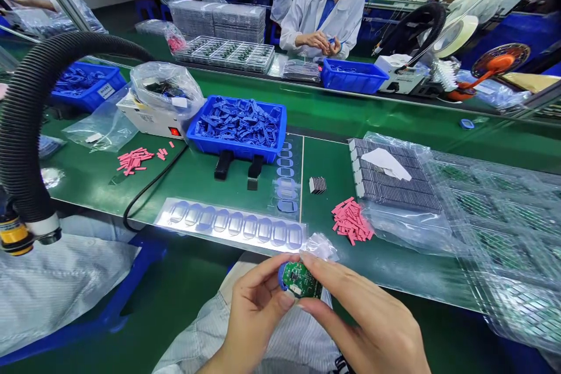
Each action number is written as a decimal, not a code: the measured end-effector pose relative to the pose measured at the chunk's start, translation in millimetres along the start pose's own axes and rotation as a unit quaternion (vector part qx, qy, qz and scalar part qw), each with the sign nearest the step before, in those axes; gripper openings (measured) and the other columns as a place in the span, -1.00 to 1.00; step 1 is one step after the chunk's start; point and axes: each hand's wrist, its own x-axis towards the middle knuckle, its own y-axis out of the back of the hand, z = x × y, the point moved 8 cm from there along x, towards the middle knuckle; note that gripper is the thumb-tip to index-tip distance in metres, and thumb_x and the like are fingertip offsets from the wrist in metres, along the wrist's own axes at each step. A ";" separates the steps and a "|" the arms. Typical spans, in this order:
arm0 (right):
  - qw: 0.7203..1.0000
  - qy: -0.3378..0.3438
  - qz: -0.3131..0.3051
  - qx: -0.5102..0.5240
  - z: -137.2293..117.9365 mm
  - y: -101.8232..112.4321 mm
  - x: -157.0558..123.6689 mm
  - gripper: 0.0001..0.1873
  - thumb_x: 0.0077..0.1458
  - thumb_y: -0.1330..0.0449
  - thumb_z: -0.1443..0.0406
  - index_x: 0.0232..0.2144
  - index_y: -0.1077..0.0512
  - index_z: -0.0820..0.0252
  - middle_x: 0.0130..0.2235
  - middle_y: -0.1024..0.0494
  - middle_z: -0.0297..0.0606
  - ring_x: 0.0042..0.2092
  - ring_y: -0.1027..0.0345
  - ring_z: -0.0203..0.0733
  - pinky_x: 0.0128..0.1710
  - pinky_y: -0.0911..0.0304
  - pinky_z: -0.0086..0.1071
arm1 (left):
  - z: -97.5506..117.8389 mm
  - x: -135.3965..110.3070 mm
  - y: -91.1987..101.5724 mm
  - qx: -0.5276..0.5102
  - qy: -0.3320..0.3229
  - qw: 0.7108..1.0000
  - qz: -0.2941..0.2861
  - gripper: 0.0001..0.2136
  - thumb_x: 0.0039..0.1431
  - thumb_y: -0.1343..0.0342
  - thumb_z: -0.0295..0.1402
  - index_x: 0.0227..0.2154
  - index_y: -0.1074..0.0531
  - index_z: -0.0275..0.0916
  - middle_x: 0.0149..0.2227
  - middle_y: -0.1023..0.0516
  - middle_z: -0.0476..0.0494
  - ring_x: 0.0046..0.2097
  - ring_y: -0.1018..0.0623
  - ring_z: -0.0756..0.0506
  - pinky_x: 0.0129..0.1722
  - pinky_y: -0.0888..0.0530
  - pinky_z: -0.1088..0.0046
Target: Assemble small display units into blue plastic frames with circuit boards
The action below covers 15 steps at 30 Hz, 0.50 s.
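Observation:
A small green circuit board (299, 279) with a blue plastic rim (281, 277) along its left side is held just above the edge of the green workbench (210, 178). My left hand (256, 310) pinches it from the left, and my right hand (363, 315) grips it from the right. A crumpled piece of clear plastic (321, 246) lies just behind the board. Past my fingers stretches a clear sheet of blue oval pieces (230, 223). A pile of pink strips (350, 221) lies to the right.
A blue crate of blue plastic parts (239, 151) stands ahead, and a stack of bagged circuit-board trays (504, 228) covers the right. A black ribbed hose (26, 128) curves down at the left. Across the bench, a co-worker (322, 17) handles a small part.

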 end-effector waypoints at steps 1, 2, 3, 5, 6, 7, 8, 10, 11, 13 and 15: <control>1.000 0.002 0.000 0.000 -0.1 -0.3 -0.2 -0.67 0.20 -0.15 0.31 0.02 -0.35 0.25 -0.11 -0.60 -0.22 -0.11 -0.52 -0.17 -0.09 -0.47 -0.35 | 1.1 0.4 -0.3 0.003 -0.002 1.000 0.001 -0.74 -0.04 -0.32 -0.30 -0.21 -0.59 -0.02 -0.16 -0.67 -0.09 -0.09 -0.60 -0.13 -0.09 -0.50 0.54; 1.000 0.003 0.001 0.002 -0.1 -0.6 -0.4 -0.67 0.19 -0.16 0.31 0.01 -0.35 0.24 -0.11 -0.60 -0.22 -0.11 -0.52 -0.16 -0.09 -0.48 -0.35 | 2.3 0.6 -0.9 0.003 -0.004 1.000 0.000 -0.74 -0.05 -0.32 -0.29 -0.22 -0.60 -0.02 -0.16 -0.67 -0.09 -0.10 -0.61 -0.13 -0.09 -0.50 0.54; 1.000 0.002 0.004 0.005 0.1 -0.5 -0.6 -0.67 0.19 -0.16 0.31 0.01 -0.36 0.24 -0.11 -0.60 -0.22 -0.11 -0.52 -0.16 -0.10 -0.48 -0.34 | 3.4 0.6 -1.3 0.002 -0.007 1.000 0.000 -0.74 -0.06 -0.33 -0.29 -0.23 -0.60 -0.03 -0.16 -0.67 -0.09 -0.10 -0.61 -0.13 -0.09 -0.50 0.54; 1.000 -0.002 0.004 0.011 0.6 -0.6 -0.5 -0.66 0.18 -0.16 0.31 0.01 -0.37 0.23 -0.11 -0.60 -0.22 -0.12 -0.52 -0.14 -0.11 -0.49 -0.33 | 4.4 -0.3 -1.2 0.001 -0.007 1.000 0.002 -0.74 -0.07 -0.33 -0.29 -0.24 -0.61 -0.05 -0.17 -0.67 -0.10 -0.11 -0.61 -0.13 -0.10 -0.51 0.53; 1.000 -0.005 0.006 0.013 0.7 -0.2 0.1 -0.66 0.18 -0.17 0.31 0.02 -0.37 0.23 -0.10 -0.59 -0.21 -0.12 -0.52 -0.14 -0.12 -0.50 -0.33 | 4.5 -1.0 -1.0 -0.001 -0.006 1.000 0.002 -0.74 -0.07 -0.34 -0.29 -0.24 -0.61 -0.05 -0.17 -0.67 -0.11 -0.12 -0.61 -0.14 -0.11 -0.51 0.52; 1.000 -0.006 0.007 0.015 0.4 0.3 1.1 -0.65 0.18 -0.17 0.31 0.02 -0.37 0.22 -0.10 -0.59 -0.21 -0.12 -0.52 -0.13 -0.12 -0.50 -0.32 | 4.1 -1.8 -0.5 -0.001 -0.004 1.000 0.004 -0.74 -0.08 -0.34 -0.29 -0.24 -0.61 -0.06 -0.18 -0.67 -0.11 -0.12 -0.62 -0.14 -0.11 -0.52 0.51; 1.000 -0.005 0.010 0.017 -0.4 1.3 2.5 -0.65 0.18 -0.16 0.31 0.02 -0.37 0.22 -0.11 -0.59 -0.21 -0.13 -0.53 -0.13 -0.13 -0.50 -0.32 | 3.6 -2.5 -0.3 -0.001 -0.002 1.000 0.004 -0.75 -0.07 -0.33 -0.29 -0.25 -0.61 -0.06 -0.18 -0.67 -0.12 -0.12 -0.62 -0.15 -0.11 -0.52 0.49; 1.000 0.001 0.022 0.020 -2.7 4.5 5.8 -0.67 0.19 -0.15 0.31 0.02 -0.38 0.22 -0.13 -0.61 -0.22 -0.15 -0.54 -0.14 -0.14 -0.50 -0.33 | 2.3 -2.8 -0.9 0.000 0.003 1.000 -0.002 -0.74 -0.06 -0.33 -0.29 -0.23 -0.61 -0.04 -0.17 -0.67 -0.13 -0.12 -0.61 -0.16 -0.09 -0.51 0.46; 0.999 0.006 0.029 0.021 -3.9 6.3 7.3 -0.68 0.20 -0.14 0.32 0.01 -0.39 0.23 -0.15 -0.61 -0.22 -0.16 -0.54 -0.15 -0.15 -0.51 -0.34 | 2.0 -2.4 -1.4 0.004 0.004 1.000 -0.005 -0.74 -0.06 -0.32 -0.30 -0.22 -0.60 -0.03 -0.17 -0.67 -0.13 -0.11 -0.61 -0.17 -0.08 -0.51 0.45; 0.999 0.013 0.046 0.021 -5.1 9.8 8.6 -0.69 0.21 -0.13 0.33 0.01 -0.40 0.24 -0.17 -0.62 -0.23 -0.17 -0.55 -0.16 -0.15 -0.51 -0.35 | 3.3 -0.4 -1.4 0.021 -0.006 1.000 -0.004 -0.74 -0.06 -0.32 -0.30 -0.23 -0.61 -0.03 -0.16 -0.66 -0.14 -0.10 -0.60 -0.17 -0.08 -0.51 0.44; 0.999 0.018 0.045 0.019 -5.2 9.3 7.2 -0.65 0.19 -0.15 0.35 0.04 -0.38 0.23 -0.16 -0.62 -0.23 -0.16 -0.54 -0.15 -0.14 -0.51 -0.34 | 7.5 2.1 -0.1 0.043 -0.031 0.999 0.005 -0.75 -0.08 -0.34 -0.28 -0.26 -0.62 -0.07 -0.20 -0.65 -0.15 -0.13 -0.60 -0.16 -0.13 -0.53 0.47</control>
